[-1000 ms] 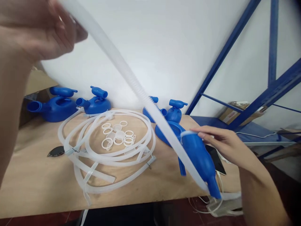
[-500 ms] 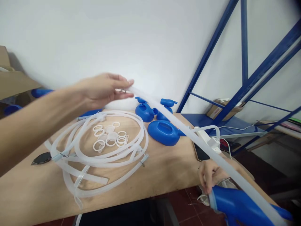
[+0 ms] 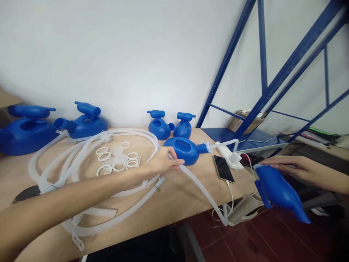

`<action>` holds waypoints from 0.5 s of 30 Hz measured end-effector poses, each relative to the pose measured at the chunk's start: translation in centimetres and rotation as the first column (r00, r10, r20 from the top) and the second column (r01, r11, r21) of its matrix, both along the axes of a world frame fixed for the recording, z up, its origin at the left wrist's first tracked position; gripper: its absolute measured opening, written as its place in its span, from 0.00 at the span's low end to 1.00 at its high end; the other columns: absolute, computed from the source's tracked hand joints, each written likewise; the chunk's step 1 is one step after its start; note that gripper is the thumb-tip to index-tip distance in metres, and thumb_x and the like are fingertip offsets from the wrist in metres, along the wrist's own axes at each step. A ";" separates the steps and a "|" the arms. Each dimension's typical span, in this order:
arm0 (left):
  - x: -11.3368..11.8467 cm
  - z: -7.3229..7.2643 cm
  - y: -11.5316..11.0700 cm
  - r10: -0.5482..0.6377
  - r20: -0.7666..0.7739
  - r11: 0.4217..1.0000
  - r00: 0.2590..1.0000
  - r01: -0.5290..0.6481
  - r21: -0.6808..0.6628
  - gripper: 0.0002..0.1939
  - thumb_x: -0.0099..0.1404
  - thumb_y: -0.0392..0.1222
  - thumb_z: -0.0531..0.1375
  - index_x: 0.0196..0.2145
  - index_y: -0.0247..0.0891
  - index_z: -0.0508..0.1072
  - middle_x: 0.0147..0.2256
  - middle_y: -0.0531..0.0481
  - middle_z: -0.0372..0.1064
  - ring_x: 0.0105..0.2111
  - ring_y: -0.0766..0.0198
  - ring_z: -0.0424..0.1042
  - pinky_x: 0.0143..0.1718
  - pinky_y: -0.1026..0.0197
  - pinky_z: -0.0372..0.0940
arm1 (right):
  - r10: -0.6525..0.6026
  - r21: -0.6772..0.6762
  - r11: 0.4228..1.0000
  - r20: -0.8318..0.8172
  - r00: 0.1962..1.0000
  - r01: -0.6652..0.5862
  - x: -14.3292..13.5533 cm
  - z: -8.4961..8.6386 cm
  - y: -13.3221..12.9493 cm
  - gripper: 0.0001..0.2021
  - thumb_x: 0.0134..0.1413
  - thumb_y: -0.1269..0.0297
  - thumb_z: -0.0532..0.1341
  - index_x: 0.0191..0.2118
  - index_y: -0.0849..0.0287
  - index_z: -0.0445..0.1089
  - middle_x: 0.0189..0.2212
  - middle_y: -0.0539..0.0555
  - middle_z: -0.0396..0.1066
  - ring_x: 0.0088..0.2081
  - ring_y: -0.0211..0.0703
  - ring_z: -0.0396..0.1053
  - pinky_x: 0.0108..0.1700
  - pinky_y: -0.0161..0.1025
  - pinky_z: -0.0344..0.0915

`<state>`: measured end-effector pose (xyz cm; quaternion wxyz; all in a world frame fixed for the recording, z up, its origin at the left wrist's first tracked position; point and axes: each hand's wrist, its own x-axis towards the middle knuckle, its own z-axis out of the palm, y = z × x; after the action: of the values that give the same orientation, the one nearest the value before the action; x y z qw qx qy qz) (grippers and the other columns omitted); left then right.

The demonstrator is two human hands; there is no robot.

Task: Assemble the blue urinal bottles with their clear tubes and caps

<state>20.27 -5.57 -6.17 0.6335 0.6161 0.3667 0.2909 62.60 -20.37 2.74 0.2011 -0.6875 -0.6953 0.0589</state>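
In the head view, the left hand (image 3: 166, 160) has its grip closed, thumb against fingers, around the upper end of a translucent tube (image 3: 201, 187), which slants down across the desk (image 3: 188, 203) and bends sharply just past its front edge. That hand is in front of a blue bottle (image 3: 181, 153) lying on the desk (whether they touch, I cannot tell).

The right hand (image 3: 297, 169), beyond the desk's right end, has its grip closed at the pale-rimmed mouth of a blue spouted piece (image 3: 278, 187); the thumb is hidden. The piece tilts, its narrow spout down and to the right.

Between the hands, a phone (image 3: 223, 169) lies beside a white power strip (image 3: 229, 156). Left of them, coiled tubing (image 3: 109, 227) surrounds pale rings (image 3: 125, 145).
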 end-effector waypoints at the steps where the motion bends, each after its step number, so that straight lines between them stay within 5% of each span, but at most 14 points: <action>1: 1.4 -0.4 -0.4 -0.048 -0.014 0.999 0.999 0.049 0.017 0.20 0.58 0.39 0.74 0.28 0.39 0.64 0.23 0.55 0.72 0.30 0.62 0.79 0.33 0.63 0.69 | 0.068 -0.124 0.990 -0.045 0.997 -0.073 -0.2 0.1 0.5 0.29 0.40 0.27 0.68 0.37 0.43 0.86 0.39 0.73 0.82 0.41 0.58 0.83 0.42 0.45 0.76; 3: 4.4 -0.9 -1.3 -0.142 -0.059 0.985 0.988 0.147 0.096 0.19 0.57 0.36 0.74 0.27 0.39 0.64 0.24 0.54 0.73 0.30 0.61 0.78 0.31 0.64 0.65 | 0.140 -0.186 0.969 -0.118 0.983 -0.160 -0.7 0.1 1.2 0.27 0.44 0.29 0.68 0.39 0.45 0.86 0.40 0.75 0.82 0.42 0.59 0.83 0.42 0.46 0.76; 8: 12.8 -0.9 -4.2 -0.390 -0.148 0.882 0.909 0.415 0.224 0.19 0.51 0.35 0.75 0.22 0.37 0.66 0.23 0.58 0.64 0.27 0.67 0.66 0.28 0.64 0.58 | 0.214 0.070 0.976 -0.108 0.971 -0.207 -1.0 0.7 1.9 0.28 0.45 0.30 0.69 0.39 0.49 0.86 0.39 0.75 0.82 0.41 0.58 0.83 0.40 0.50 0.76; 12: 19.2 -0.3 -7.2 -0.538 0.130 0.840 0.833 0.517 0.165 0.24 0.46 0.33 0.76 0.22 0.38 0.61 0.24 0.59 0.61 0.26 0.70 0.62 0.29 0.64 0.60 | 0.128 0.349 0.928 0.019 0.992 -0.127 -2.6 3.9 2.1 0.29 0.49 0.28 0.64 0.41 0.46 0.85 0.41 0.67 0.83 0.42 0.53 0.83 0.43 0.52 0.75; 15: 21.2 0.9 -8.6 -0.650 0.439 0.701 0.621 0.712 0.031 0.26 0.51 0.33 0.73 0.25 0.40 0.56 0.26 0.58 0.64 0.30 0.64 0.75 0.40 0.57 0.70 | 0.050 0.596 0.797 0.104 0.993 -0.103 -5.3 6.7 2.1 0.26 0.57 0.32 0.62 0.44 0.45 0.84 0.43 0.61 0.84 0.46 0.50 0.81 0.48 0.54 0.74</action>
<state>41.52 -14.22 -5.23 0.8023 0.5833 -0.0189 0.1255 57.26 -18.22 9.47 0.3769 -0.5617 -0.7131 -0.1844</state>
